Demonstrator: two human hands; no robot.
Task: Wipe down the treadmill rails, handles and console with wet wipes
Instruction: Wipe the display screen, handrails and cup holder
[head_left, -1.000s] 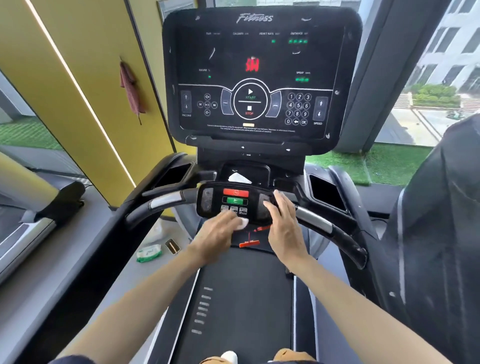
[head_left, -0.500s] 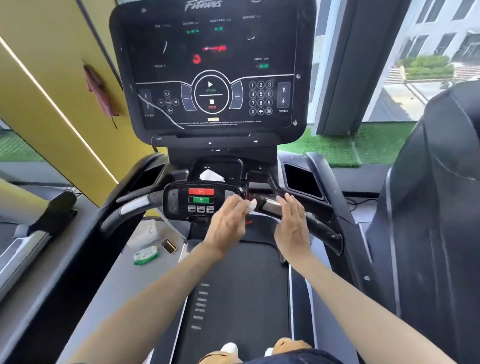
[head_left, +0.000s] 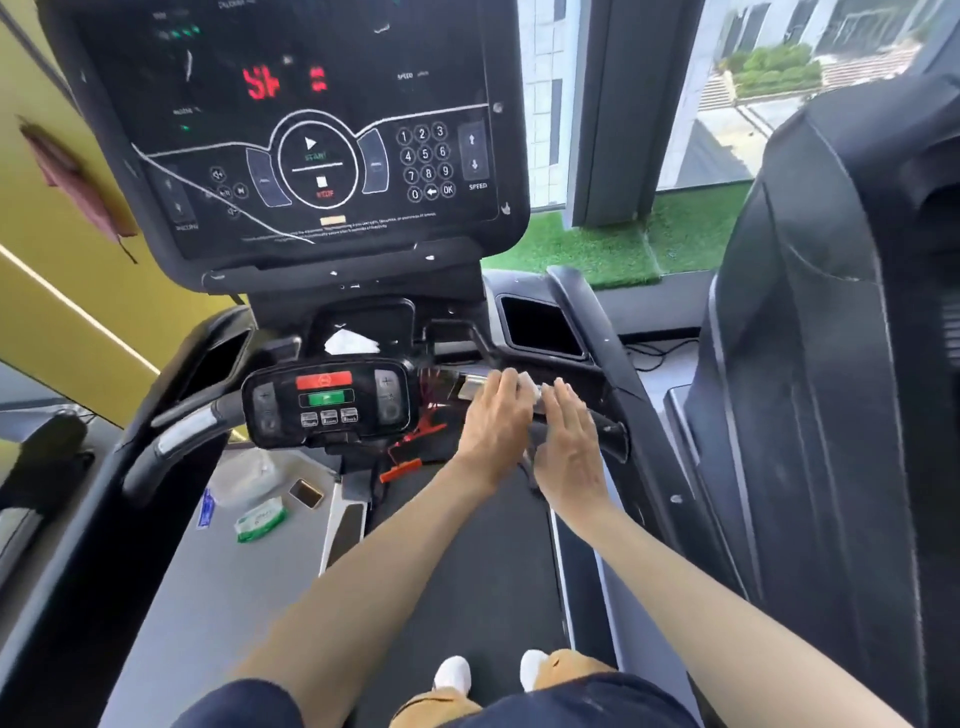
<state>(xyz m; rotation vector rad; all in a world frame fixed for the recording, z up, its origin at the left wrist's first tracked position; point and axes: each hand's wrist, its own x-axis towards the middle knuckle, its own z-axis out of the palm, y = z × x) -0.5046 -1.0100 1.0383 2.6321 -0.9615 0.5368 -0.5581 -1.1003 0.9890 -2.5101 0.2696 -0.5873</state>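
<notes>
Presently, a white wet wipe is gripped under the curved fingers of the left hand and pressed on the right handle near the small control panel, while the right hand is held flat, fingers straight, over the same handle.

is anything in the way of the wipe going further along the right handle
Yes. The right hand lies flat over the handle just past the wipe, which the left hand holds against it. That hand covers the stretch toward the handle's end; nothing else visible is in the way.
</notes>
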